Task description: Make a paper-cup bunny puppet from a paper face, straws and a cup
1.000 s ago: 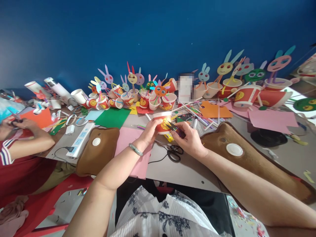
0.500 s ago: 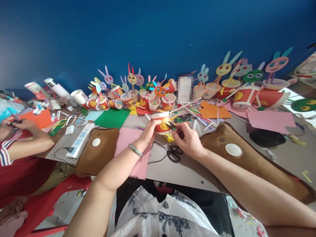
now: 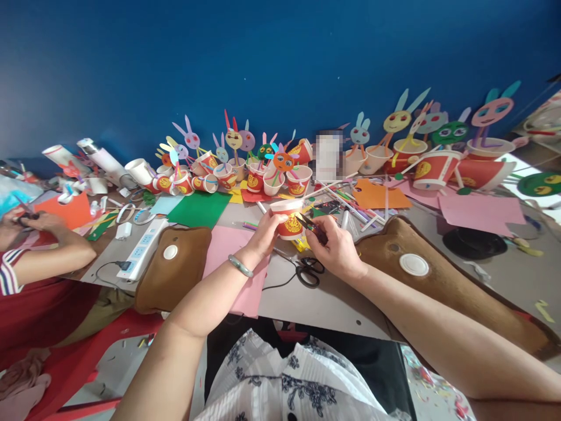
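My left hand (image 3: 268, 233) is closed round the left side of a red and white paper cup (image 3: 290, 227) with a gold print. The cup is upright above the table, its open mouth on top. My right hand (image 3: 333, 244) grips a dark pointed tool (image 3: 314, 227) with a little orange on it; whether it is scissors or pliers I cannot tell. Its tip reaches the cup's right side, and my fingers hide most of its handles. Below the hands, black-handled scissors (image 3: 309, 272) lie on the table beside a yellow object (image 3: 301, 244).
Paper-cup figures (image 3: 280, 164) line the blue wall (image 3: 280, 70). Brown cushion-like pads (image 3: 175, 263) lie on both sides, with a power strip (image 3: 142, 248) at left. Pink paper (image 3: 234, 257) and a green sheet (image 3: 199, 209) cover parts of the table. A co-worker's hands (image 3: 39, 225) hold scissors at far left.
The cup has shifted very slightly to the right in the left hand. The right hand and its tool stay against the cup almost unchanged.
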Available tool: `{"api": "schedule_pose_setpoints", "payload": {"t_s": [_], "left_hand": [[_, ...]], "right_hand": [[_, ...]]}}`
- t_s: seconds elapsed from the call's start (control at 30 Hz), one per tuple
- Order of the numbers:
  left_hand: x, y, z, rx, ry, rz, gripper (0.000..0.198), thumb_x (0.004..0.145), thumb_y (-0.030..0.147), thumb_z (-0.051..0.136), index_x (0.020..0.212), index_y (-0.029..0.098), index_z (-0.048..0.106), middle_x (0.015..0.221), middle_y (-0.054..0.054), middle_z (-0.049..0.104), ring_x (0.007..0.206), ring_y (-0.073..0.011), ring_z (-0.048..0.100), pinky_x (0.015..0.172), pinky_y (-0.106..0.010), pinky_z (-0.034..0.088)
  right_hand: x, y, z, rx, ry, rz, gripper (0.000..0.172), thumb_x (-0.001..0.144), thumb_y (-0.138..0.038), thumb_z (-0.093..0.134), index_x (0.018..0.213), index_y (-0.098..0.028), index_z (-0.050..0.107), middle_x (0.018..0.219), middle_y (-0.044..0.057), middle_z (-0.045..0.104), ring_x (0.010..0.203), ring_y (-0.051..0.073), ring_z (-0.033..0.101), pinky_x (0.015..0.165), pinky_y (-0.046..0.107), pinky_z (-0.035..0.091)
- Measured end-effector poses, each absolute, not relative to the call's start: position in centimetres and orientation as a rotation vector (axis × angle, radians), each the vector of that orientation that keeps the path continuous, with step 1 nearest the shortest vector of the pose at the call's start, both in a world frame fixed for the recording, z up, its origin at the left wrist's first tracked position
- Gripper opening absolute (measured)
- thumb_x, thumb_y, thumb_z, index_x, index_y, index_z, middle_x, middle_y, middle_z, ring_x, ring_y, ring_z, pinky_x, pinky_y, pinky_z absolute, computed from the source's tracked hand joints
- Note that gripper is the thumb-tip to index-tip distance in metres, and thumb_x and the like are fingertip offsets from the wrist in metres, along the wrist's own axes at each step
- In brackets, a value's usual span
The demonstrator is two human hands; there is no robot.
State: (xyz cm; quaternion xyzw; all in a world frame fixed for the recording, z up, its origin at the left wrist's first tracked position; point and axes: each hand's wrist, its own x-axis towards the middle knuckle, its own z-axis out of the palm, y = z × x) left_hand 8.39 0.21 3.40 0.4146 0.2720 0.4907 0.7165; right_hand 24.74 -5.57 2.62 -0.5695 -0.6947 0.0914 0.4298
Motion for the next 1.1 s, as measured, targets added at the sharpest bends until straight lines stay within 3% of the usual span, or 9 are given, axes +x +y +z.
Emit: {"api": "schedule_pose_setpoints", "payload": {"t_s": [0.57, 0.83, 1.1], "left_hand": [[8.3, 0.1, 3.1, 1.014, 0.604, 1.094, 0.027, 0.078, 0.030, 0.065, 0.102, 0.017, 0.067, 0.105, -0.008, 0.074, 0.111, -0.0259, 0.066, 0.100, -0.038, 0.047], [8.1, 0.2, 3.0, 1.035, 0.620, 1.123, 0.027, 0.082, 0.029, 0.062, 0.107, 0.017, 0.066, 0.110, -0.007, 0.072, 0.105, -0.0238, 0.066, 0.096, -0.037, 0.049], [8.1, 0.1, 3.1, 1.119, 0.617, 1.097, 0.027, 0.081, 0.028, 0.063, 0.107, 0.019, 0.066, 0.112, -0.006, 0.071, 0.114, -0.0256, 0.063, 0.101, -0.040, 0.047]], "right_hand": [[24.8, -5.6, 2.6, -1.389, -1.718, 0.191, 0.016, 0.090, -0.036, 0.052, 0.095, -0.021, 0.052, 0.066, 0.000, 0.061, 0.046, 0.013, 0.048, 0.049, 0.025, 0.037], [24.7, -5.6, 2.7, -1.392, -1.757, 0.195, 0.014, 0.089, -0.034, 0.051, 0.094, -0.021, 0.052, 0.064, 0.000, 0.060, 0.046, 0.013, 0.047, 0.049, 0.025, 0.037], [24.8, -5.7, 2.6, -1.402, -1.753, 0.200, 0.016, 0.090, -0.034, 0.051, 0.098, -0.021, 0.053, 0.069, 0.002, 0.065, 0.048, 0.015, 0.053, 0.051, 0.027, 0.039]]}}
